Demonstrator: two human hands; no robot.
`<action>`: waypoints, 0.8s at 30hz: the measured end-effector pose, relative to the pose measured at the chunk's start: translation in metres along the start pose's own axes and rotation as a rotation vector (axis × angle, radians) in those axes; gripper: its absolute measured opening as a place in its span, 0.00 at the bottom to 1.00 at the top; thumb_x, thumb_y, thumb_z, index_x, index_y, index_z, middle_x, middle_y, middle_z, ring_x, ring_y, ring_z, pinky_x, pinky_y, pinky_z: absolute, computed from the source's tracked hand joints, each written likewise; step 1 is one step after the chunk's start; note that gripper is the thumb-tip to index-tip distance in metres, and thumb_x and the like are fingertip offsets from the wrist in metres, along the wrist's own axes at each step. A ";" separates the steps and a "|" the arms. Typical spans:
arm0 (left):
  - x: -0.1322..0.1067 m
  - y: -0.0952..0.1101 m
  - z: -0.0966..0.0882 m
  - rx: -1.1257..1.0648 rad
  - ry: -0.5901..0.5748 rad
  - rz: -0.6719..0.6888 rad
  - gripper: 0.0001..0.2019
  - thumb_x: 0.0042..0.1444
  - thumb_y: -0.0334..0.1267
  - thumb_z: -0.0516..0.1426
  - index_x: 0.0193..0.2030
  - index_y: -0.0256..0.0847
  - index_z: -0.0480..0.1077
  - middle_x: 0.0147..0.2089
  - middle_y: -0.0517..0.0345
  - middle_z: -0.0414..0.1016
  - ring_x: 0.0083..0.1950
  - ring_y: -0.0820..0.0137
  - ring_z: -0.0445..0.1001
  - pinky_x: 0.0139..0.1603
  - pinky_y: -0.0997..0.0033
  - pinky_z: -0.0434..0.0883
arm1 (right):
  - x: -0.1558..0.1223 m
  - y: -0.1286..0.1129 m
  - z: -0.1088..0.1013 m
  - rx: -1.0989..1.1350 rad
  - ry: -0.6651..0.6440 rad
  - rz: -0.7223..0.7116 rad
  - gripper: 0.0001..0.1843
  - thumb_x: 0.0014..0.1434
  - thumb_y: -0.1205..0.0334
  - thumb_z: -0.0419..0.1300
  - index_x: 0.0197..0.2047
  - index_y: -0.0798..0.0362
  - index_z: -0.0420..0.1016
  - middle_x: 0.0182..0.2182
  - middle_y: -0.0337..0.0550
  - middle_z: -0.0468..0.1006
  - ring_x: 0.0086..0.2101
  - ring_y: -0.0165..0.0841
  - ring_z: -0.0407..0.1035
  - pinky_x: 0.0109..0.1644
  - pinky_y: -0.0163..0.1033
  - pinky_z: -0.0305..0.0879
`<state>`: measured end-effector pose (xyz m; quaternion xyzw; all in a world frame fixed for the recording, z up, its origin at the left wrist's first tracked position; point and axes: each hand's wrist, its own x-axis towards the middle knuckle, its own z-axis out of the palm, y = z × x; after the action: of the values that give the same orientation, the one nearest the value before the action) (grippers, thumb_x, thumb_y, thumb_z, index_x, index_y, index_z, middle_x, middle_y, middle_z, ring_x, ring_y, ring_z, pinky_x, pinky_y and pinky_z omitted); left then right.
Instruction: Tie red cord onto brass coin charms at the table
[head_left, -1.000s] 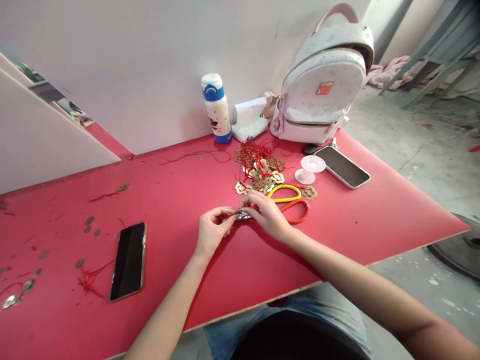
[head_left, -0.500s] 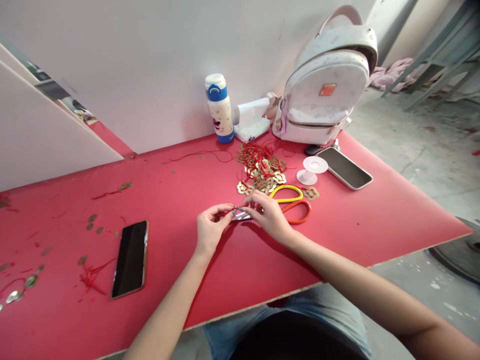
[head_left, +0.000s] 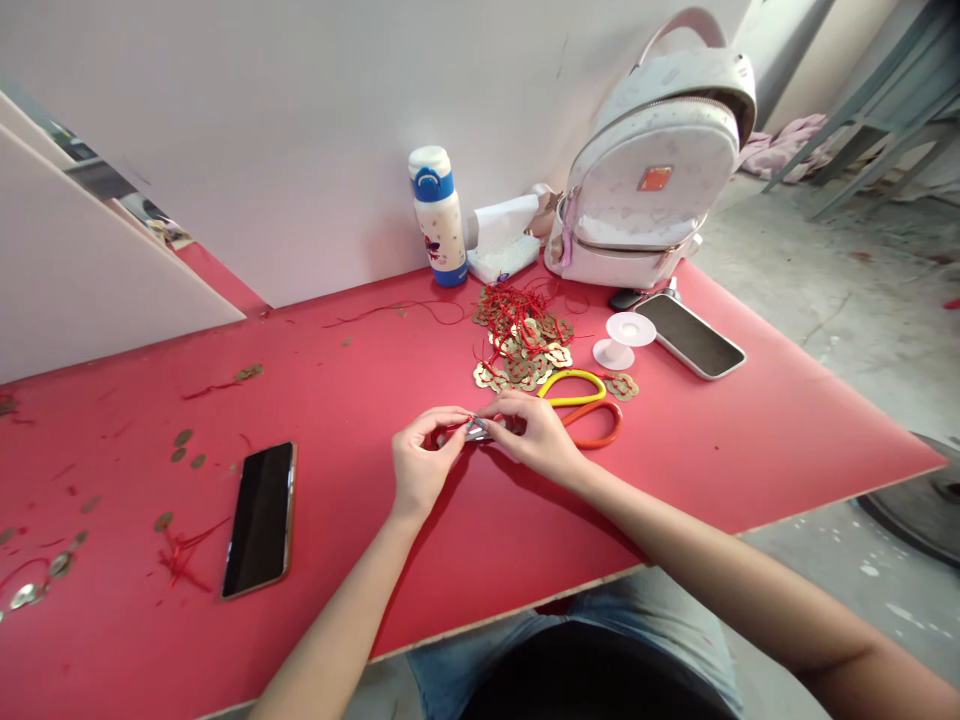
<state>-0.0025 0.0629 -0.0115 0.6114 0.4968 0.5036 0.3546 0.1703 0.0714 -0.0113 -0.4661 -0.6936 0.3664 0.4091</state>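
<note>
My left hand and my right hand meet at the middle of the red table. Both pinch a thin red cord between fingertips, over the silver blades of the scissors. The scissors lie flat, with a yellow handle loop and an orange one to the right of my right hand. Just behind the hands is a pile of brass coins tangled with red cord.
A black phone lies at the left, with loose coins and cord scraps around it. Behind stand a white and blue bottle, tissues, a white backpack, a white spool and a second phone.
My hands have drawn slightly closer together over the scissor blades, still pinching the red cord. Nothing else on the table has moved.
</note>
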 end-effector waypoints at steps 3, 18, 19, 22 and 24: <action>-0.001 0.005 0.000 0.128 0.025 0.104 0.03 0.54 0.32 0.62 0.32 0.41 0.78 0.37 0.52 0.81 0.39 0.65 0.79 0.42 0.67 0.74 | 0.002 0.000 -0.001 0.063 -0.018 0.020 0.09 0.60 0.66 0.60 0.37 0.53 0.83 0.30 0.42 0.79 0.30 0.32 0.68 0.34 0.36 0.60; -0.003 0.004 0.003 0.104 0.035 0.110 0.03 0.54 0.32 0.62 0.33 0.41 0.79 0.37 0.52 0.82 0.40 0.66 0.79 0.43 0.66 0.73 | 0.004 -0.002 -0.006 0.182 -0.061 0.077 0.10 0.58 0.60 0.59 0.29 0.56 0.76 0.22 0.37 0.70 0.24 0.28 0.60 0.28 0.33 0.53; -0.004 0.003 0.004 0.051 0.039 0.059 0.03 0.54 0.32 0.62 0.33 0.40 0.79 0.38 0.52 0.81 0.40 0.66 0.79 0.42 0.67 0.74 | 0.004 -0.003 -0.006 0.186 -0.060 0.066 0.10 0.58 0.60 0.59 0.29 0.56 0.75 0.22 0.36 0.69 0.24 0.28 0.59 0.28 0.33 0.53; -0.005 0.000 0.008 -0.116 0.060 -0.077 0.02 0.51 0.34 0.63 0.32 0.39 0.79 0.38 0.51 0.81 0.40 0.66 0.79 0.41 0.69 0.75 | 0.002 -0.006 -0.005 0.208 -0.058 0.034 0.10 0.59 0.59 0.58 0.28 0.55 0.73 0.22 0.36 0.67 0.24 0.28 0.58 0.27 0.33 0.53; -0.006 -0.002 0.010 -0.195 0.071 -0.144 0.03 0.49 0.34 0.64 0.31 0.39 0.79 0.37 0.51 0.81 0.41 0.65 0.79 0.43 0.68 0.76 | 0.001 -0.008 -0.004 0.218 -0.055 0.016 0.10 0.59 0.60 0.58 0.28 0.54 0.72 0.23 0.36 0.67 0.24 0.28 0.59 0.27 0.33 0.54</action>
<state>0.0065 0.0584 -0.0168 0.5184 0.5004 0.5443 0.4297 0.1707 0.0702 -0.0021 -0.4141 -0.6570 0.4556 0.4351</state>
